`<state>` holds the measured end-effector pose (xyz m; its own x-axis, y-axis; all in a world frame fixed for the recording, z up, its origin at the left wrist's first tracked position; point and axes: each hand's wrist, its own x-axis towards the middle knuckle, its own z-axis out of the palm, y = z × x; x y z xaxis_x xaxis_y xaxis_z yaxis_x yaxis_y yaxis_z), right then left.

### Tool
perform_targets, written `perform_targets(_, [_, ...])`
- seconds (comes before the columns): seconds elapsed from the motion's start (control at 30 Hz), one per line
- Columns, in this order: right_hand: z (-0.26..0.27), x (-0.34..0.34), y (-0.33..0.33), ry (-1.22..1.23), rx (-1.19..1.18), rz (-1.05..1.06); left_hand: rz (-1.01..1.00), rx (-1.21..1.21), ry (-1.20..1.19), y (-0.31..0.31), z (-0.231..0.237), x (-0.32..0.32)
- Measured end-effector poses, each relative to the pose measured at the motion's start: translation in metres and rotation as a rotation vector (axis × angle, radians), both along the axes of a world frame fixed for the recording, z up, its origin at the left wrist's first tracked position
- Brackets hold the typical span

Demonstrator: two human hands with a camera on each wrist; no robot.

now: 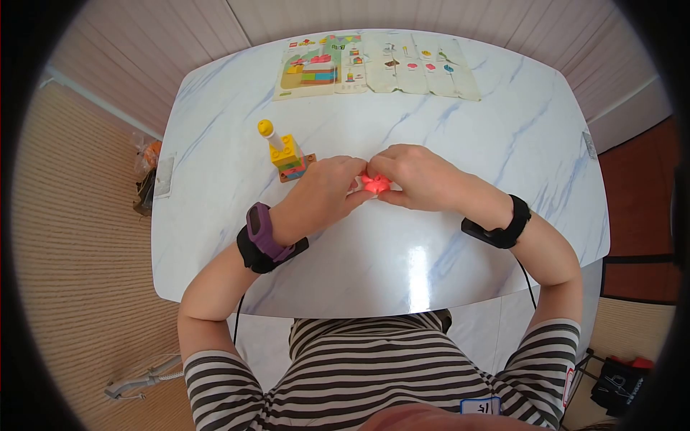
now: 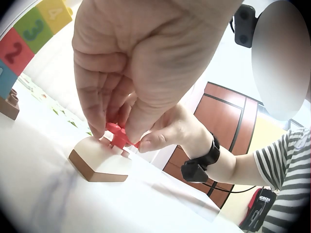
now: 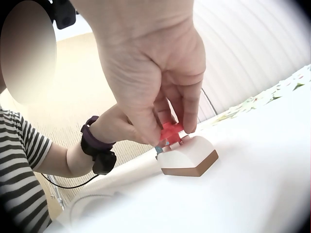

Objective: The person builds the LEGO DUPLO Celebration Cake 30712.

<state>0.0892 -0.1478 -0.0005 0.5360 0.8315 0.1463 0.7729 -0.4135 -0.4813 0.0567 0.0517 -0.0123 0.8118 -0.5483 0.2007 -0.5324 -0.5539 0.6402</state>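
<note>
A red flower-shaped piece is pinched between the fingertips of both hands near the middle of the table. The left hand holds its left side, the right hand its right side. Directly beneath the red piece is a white rounded block with a brown base, resting on the table in the left wrist view. The same white and brown block shows in the right wrist view, where studs on its top meet the red piece. Fingers partly cover the red piece.
Left of the hands stands a stack of numbered blocks on a brown base, topped by a white post with a yellow tip. An unfolded instruction sheet lies along the table's far side. The table's near edge is by the person's striped shirt.
</note>
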Motion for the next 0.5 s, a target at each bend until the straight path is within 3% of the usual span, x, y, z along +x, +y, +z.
perform_targets(0.5, [-0.0085,-0.0041,-0.0008,-0.045,0.020,-0.020,0.039,0.033,0.055,-0.0028,-0.0037,-0.0025])
